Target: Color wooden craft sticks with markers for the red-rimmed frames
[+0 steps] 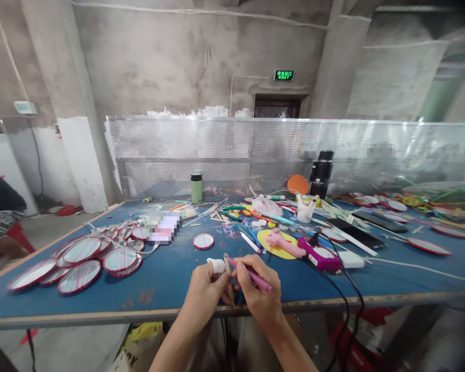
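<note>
My left hand (208,287) is closed around a thin, flat wooden stick (228,266), held upright near the table's front edge. A white band-like piece (217,265) sits at its index finger; whether it is worn or held I cannot tell. My right hand (259,284) grips a pink marker (260,279), its tip end close to the top of the stick. Just beyond both hands lies a small round mirror with a red rim (203,241). To the right of it is a white pen with a pink end (251,243).
Red-rimmed round mirrors (79,276) pile up at left beside a phone (166,229) on a cable. Right of my hands lie a pink glue gun (284,244), a purple device (323,257) and cables. A green bottle (196,188) and black flask (321,175) stand behind. A person (2,206) sits far left.
</note>
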The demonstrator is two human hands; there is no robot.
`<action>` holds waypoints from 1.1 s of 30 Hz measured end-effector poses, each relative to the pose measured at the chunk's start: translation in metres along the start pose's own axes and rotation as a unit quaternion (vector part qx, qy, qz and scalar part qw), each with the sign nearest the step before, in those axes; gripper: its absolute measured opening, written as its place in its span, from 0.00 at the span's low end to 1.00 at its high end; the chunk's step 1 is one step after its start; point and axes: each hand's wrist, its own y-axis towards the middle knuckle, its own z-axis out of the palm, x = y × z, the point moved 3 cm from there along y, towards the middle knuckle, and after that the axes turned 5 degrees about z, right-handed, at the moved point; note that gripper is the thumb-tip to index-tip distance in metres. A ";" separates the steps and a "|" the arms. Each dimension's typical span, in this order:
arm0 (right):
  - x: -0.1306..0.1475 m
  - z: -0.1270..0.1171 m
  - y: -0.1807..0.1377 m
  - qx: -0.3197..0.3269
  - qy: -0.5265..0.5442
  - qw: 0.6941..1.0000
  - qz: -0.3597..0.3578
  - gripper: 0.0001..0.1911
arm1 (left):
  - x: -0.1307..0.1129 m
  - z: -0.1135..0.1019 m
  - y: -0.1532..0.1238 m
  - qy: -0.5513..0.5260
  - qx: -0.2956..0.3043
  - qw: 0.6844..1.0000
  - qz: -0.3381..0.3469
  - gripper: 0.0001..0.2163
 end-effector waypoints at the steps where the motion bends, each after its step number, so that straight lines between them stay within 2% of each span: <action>1: 0.000 0.000 0.000 -0.001 0.002 1.000 0.001 0.08 | 0.000 0.000 0.000 0.000 0.001 1.000 0.000 0.15; 33: -0.001 -0.001 0.000 -0.025 0.005 1.000 0.009 0.08 | -0.006 0.001 0.001 -0.010 0.003 1.000 -0.014 0.15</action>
